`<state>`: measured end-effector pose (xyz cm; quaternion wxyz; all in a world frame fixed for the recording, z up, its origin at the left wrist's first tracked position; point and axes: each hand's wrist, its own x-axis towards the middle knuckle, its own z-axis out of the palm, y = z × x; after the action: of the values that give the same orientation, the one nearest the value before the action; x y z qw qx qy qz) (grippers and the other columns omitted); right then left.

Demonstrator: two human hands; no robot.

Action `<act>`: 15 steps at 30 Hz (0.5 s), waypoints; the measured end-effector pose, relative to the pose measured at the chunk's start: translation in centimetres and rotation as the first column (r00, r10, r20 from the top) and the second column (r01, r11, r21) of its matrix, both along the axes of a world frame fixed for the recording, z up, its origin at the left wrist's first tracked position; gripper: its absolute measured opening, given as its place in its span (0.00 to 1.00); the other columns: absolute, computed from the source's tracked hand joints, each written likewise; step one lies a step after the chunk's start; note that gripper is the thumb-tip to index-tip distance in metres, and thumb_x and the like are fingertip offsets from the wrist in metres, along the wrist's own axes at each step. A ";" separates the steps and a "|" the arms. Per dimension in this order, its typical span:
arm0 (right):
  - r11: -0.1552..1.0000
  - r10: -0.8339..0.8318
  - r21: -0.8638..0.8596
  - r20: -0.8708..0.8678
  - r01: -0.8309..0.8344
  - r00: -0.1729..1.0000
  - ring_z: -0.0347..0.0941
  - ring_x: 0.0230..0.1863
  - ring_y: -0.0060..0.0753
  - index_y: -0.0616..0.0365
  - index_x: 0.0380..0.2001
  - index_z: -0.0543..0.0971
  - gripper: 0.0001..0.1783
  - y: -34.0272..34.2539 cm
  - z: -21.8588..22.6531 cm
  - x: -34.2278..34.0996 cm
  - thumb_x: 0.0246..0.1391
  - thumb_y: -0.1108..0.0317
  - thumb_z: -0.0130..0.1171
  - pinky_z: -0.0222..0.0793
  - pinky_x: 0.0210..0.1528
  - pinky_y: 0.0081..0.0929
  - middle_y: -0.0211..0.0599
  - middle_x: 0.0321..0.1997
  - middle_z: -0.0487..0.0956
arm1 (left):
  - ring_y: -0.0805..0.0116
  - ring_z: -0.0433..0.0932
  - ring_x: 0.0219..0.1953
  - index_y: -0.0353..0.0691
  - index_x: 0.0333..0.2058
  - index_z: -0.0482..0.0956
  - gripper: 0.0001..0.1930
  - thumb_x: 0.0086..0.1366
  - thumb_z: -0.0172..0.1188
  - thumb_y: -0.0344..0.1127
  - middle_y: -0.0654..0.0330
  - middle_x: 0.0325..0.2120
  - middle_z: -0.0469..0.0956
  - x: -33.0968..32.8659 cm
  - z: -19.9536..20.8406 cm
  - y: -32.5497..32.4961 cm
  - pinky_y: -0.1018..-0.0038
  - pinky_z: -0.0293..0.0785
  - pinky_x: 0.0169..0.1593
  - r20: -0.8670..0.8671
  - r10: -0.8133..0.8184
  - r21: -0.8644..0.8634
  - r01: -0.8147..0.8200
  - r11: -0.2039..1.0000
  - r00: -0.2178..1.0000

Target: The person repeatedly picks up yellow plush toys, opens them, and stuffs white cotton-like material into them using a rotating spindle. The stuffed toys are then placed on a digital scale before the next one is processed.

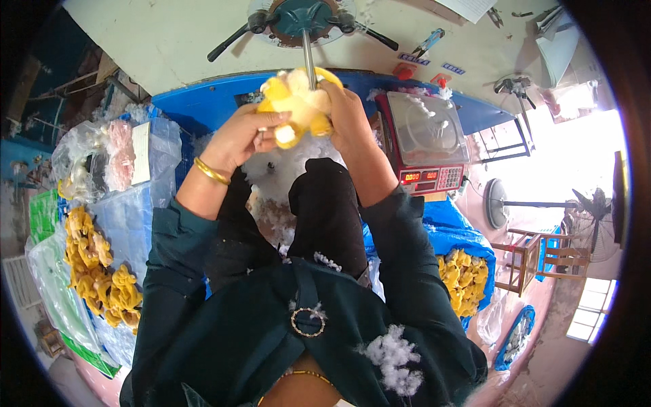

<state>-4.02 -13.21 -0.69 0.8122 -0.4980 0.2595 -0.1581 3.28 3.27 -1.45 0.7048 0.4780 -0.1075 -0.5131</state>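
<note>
A small yellow plush toy point(302, 112) with paler patches hangs at the tip of a metal tube point(308, 54). The tube comes out of the filling machine point(298, 19) in front of me and meets the toy near its upper right. My left hand point(247, 134) is closed on the toy's left side, thumb across it. On the other side, my right hand point(344, 114) grips the toy beside the tube; its fingertips are mostly hidden. Loose white stuffing fibre point(271, 166) lies below the toy, around my knees.
A red digital scale point(430, 178) with a clear tray stands at the right. Yellow plush pieces point(102, 268) lie heaped on plastic sheeting at left; more plush pieces point(464, 281) fill a blue bag at right. Black handles point(376, 37) stick out from the machine. Snips point(428, 42) lie on the table.
</note>
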 end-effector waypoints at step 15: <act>0.894 0.317 -0.330 -0.012 -0.303 0.948 0.78 0.36 0.29 0.62 0.42 0.77 0.14 -2.8 -1.7 1.2 0.56 0.64 0.55 0.75 0.38 0.27 0.36 0.38 0.80 | 0.67 0.79 0.45 0.38 0.52 0.71 0.20 0.63 0.60 0.37 0.58 0.44 0.77 -3.9 0.7 -2.2 0.70 0.82 0.40 -0.067 -0.021 -0.108 0.014 0.994 0.998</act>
<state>-2.83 -16.02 -2.41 0.7382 -0.6574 0.1297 -0.0780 -0.62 1.02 -0.75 0.7283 0.4206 -0.1153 -0.5286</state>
